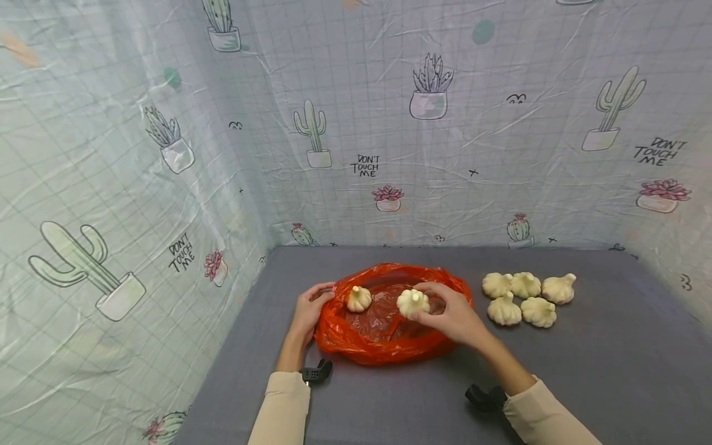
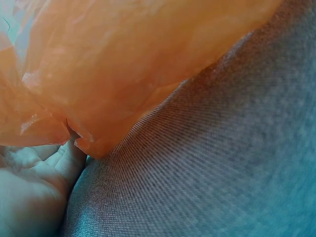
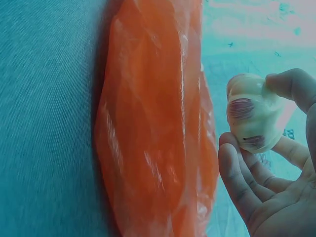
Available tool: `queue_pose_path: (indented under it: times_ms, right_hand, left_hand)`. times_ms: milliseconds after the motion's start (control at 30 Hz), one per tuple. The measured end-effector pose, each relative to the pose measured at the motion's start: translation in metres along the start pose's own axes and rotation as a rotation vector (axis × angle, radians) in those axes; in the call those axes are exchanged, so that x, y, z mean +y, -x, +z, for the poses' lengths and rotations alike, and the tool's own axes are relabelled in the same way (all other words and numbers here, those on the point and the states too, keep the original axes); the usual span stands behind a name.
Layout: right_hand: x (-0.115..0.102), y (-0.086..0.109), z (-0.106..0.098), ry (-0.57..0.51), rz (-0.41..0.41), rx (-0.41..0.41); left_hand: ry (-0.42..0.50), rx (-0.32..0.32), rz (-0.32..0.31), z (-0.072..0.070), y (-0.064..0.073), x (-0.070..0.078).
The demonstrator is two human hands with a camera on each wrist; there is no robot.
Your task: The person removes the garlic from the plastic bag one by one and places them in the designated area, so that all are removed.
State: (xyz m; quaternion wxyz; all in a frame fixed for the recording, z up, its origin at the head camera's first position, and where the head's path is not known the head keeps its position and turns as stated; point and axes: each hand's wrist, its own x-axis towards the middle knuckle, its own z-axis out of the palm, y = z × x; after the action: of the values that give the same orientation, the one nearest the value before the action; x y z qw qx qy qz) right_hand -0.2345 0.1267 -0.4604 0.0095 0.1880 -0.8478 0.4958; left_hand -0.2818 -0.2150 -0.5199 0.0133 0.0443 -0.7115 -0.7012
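Observation:
A red plastic bag (image 1: 356,352) lies on the table with its mouth spread wide. One garlic bulb (image 1: 358,299) sits inside it at the left. My left hand (image 1: 306,314) grips the bag's left edge between thumb and fingers; in the left wrist view the thumb (image 2: 69,160) meets the plastic, and the fingertips are hidden. Over the bag's mouth, my right hand (image 1: 456,314) pinches another garlic bulb (image 1: 413,303) between thumb and fingers. The right wrist view shows this held bulb (image 3: 252,112) with purplish marks, beside and above the bag's side (image 3: 153,128).
Right of the bag, several garlic bulbs (image 1: 525,285) lie grouped in two rows on the grey table (image 1: 389,402). A cactus-print sheet (image 1: 356,123) hangs behind the table and along its left side. Black wrist devices (image 1: 485,398) sit below both hands.

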Motion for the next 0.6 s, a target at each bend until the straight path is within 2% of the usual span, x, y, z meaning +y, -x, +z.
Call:
queue_pose_path:
  times_ms: [400,600]
  right_hand:
    - [0.01,0.024,-0.034,0.045,-0.021,0.051]
    - [0.013,0.034,-0.052,0.108,-0.011,0.088]
  left_hand:
    - [0.004,-0.013,0.003,-0.001,0.003,0.002]
    - [0.003,-0.017,-0.009,-0.003,0.002,0.001]
